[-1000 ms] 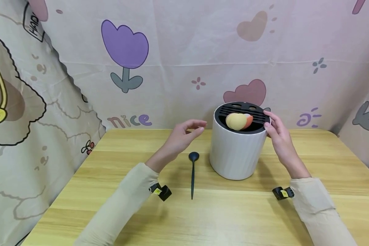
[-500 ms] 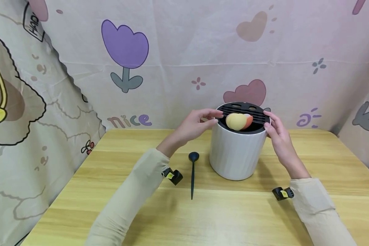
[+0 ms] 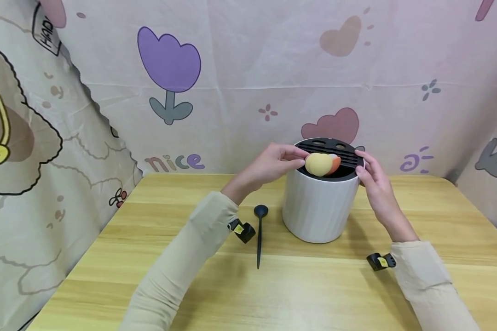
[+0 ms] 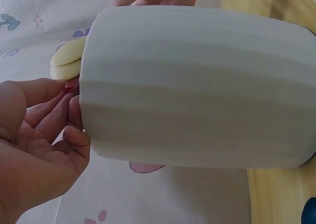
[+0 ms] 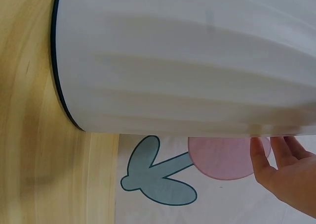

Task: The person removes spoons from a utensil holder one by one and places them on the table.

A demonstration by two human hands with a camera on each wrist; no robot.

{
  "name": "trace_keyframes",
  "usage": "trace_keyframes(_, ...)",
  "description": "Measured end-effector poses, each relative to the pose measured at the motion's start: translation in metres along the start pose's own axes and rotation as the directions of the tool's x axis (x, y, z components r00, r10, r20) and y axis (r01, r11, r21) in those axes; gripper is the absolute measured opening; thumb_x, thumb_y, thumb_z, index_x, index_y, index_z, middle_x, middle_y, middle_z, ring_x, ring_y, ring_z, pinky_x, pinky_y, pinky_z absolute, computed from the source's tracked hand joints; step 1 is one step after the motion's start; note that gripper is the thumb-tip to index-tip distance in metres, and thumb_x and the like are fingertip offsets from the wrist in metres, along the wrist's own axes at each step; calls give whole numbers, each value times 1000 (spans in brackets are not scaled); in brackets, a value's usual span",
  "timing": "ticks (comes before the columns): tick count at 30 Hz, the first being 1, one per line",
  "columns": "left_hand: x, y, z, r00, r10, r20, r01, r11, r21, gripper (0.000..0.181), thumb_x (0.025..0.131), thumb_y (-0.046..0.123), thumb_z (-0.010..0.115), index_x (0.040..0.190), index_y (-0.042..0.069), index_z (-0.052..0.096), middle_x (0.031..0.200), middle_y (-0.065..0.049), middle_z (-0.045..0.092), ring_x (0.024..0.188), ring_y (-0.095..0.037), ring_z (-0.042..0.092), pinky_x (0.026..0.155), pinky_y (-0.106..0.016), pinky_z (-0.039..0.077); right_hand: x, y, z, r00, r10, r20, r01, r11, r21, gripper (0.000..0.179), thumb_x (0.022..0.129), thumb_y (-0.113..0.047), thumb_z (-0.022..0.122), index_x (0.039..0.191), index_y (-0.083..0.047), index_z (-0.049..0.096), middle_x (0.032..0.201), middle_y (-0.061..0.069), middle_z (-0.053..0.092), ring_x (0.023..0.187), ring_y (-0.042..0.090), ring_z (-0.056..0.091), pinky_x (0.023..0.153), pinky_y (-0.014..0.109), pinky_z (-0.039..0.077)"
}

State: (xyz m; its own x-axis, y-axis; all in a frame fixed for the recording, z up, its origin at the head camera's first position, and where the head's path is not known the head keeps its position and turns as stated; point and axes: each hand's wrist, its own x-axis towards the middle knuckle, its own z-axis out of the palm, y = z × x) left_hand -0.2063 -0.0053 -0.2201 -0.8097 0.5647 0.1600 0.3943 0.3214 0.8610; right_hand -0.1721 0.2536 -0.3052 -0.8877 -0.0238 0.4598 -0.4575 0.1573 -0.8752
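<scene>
A white ribbed utensil holder with a black slotted top stands upright on the table. Out of its front opening show yellow rounded heads, two stacked in the left wrist view, with an orange piece behind them. My left hand reaches over the rim, thumb and forefinger tips right at the yellow heads' left edge. In the left wrist view its fingertips meet by something red; I cannot tell whether they pinch it. My right hand holds the holder's right rim, fingertips on its wall in the right wrist view.
A dark spoon lies on the wooden table, left of the holder and near my left wrist. Behind the table's far edge hangs a printed cloth, and another side of it falls along the left.
My left hand has moved right and up from beside the holder, over its rim to the yellow heads, its thumb and forefinger drawing closer together. The right hand and the holder stay in place.
</scene>
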Motion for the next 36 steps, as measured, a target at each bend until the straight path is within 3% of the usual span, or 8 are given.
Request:
trace_keyframes(15, 3, -5, 2, 1000, -20, -14, 19, 995, -102, 19, 95, 8, 62, 112, 2, 67, 105, -6, 67, 99, -15, 60, 84, -23, 47, -1, -2, 2, 1000, 4, 8, -4, 999, -48, 49, 104, -22, 40, 150, -6, 31, 147, 26, 34, 119, 5, 44, 87, 14, 39)
trace_keyframes(22, 2, -6, 1, 1000, -22, -9, 20, 987, -160, 20, 94, 8, 64, 111, 0, 66, 100, -6, 66, 96, -15, 59, 81, -24, 46, -2, -1, 2, 1000, -1, 1, 1, 1000, -24, 49, 103, -20, 40, 149, -5, 32, 146, 28, 34, 118, 5, 45, 86, 14, 40)
trace_keyframes(36, -1, -1, -4, 995, 2, -103, -26, 972, -233, 22, 96, 7, 60, 116, -2, 63, 98, -6, 63, 90, -16, 54, 74, -24, 42, -2, -1, 1, 1000, -3, 4, 4, 999, -33, 48, 104, -21, 40, 149, -6, 32, 146, 27, 34, 119, 5, 45, 87, 14, 40)
